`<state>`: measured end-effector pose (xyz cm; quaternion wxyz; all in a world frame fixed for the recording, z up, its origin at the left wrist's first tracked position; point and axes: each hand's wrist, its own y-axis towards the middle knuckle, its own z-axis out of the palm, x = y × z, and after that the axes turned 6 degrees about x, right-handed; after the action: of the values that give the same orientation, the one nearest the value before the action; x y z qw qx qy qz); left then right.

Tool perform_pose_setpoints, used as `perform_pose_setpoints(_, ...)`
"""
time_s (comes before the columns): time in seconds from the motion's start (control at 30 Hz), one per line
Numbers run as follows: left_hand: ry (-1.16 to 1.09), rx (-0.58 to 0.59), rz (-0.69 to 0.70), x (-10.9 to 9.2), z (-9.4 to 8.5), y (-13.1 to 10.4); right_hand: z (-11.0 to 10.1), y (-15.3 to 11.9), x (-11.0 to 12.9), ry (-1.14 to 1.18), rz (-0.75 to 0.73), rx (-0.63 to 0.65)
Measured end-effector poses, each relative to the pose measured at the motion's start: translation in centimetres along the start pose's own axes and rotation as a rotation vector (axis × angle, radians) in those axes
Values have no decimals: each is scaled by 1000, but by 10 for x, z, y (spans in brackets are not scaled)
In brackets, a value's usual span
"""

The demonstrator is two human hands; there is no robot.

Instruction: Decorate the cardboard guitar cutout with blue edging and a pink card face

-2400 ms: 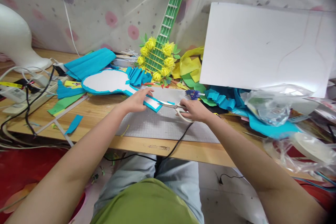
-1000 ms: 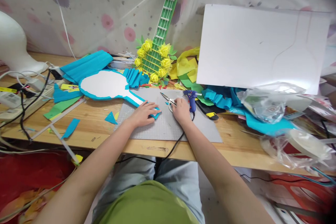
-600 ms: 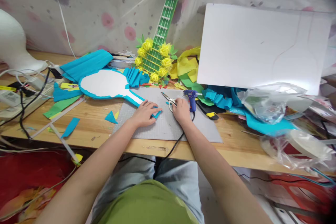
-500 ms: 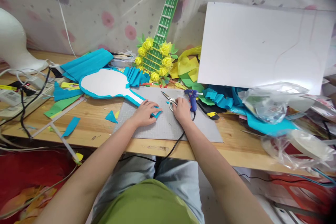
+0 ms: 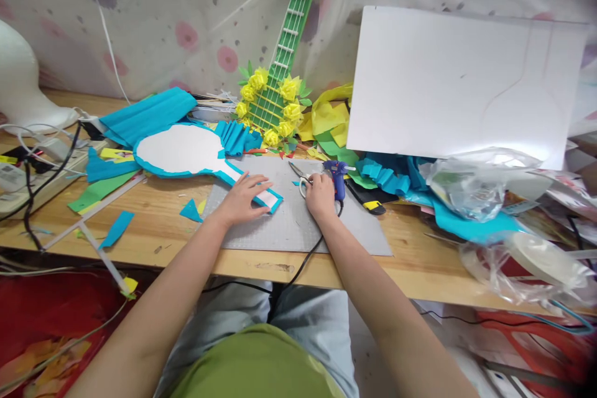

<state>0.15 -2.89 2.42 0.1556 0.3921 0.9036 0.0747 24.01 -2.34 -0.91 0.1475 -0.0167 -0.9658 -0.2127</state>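
A white guitar-shaped cutout [image 5: 180,148], edged with blue crepe paper, lies flat on the table. My left hand [image 5: 242,198] rests on its narrow neck, fingers spread, with the end of the neck showing past them. The scissors [image 5: 296,170] lie on the grey cutting mat [image 5: 275,229], blades pointing away to the upper left. Curled over their handles is my right hand [image 5: 321,194], which partly hides them. Right beside it stands a blue glue gun [image 5: 336,175], its black cord running down past my wrist. A small blue scrap is near the scissors.
A green paper guitar with yellow flowers [image 5: 275,99] leans on the back wall. To its right stands a large white board [image 5: 448,87]. Blue crepe paper [image 5: 149,113], a black and yellow cutter [image 5: 373,204], plastic bags [image 5: 471,189] and a power strip [image 5: 13,193] lie around.
My left hand has shifted slightly left along the neck, and its fingers have lifted off the blue-edged tip, uncovering it. My right hand stays at the scissors. The view has moved slightly.
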Motion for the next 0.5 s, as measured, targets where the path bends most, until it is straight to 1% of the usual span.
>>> perform_pose_setpoints(0.07, 47, 17, -31, 13, -2, 2, -1, -1, -1, 11, -13, -14)
perform_pose_setpoints(0.17, 114, 137, -20, 30, -7, 8, -6, -4, -4, 44, -32, -36)
perform_pose_setpoints(0.27, 138, 257, 27, 39, -13, 18, -16, -7, -7, 109, -3, -11)
perform_pose_setpoints(0.33, 149, 299, 73, 41, -18, 25, -21, -7, -9, 159, 27, 26)
perform_pose_setpoints(0.4, 169, 303, 97, 41, -22, 32, -24, -7, -10, 197, 48, 47)
perform_pose_setpoints(0.5, 209, 238, 75, 37, -28, 43, -25, -6, -11, 218, 56, 52)
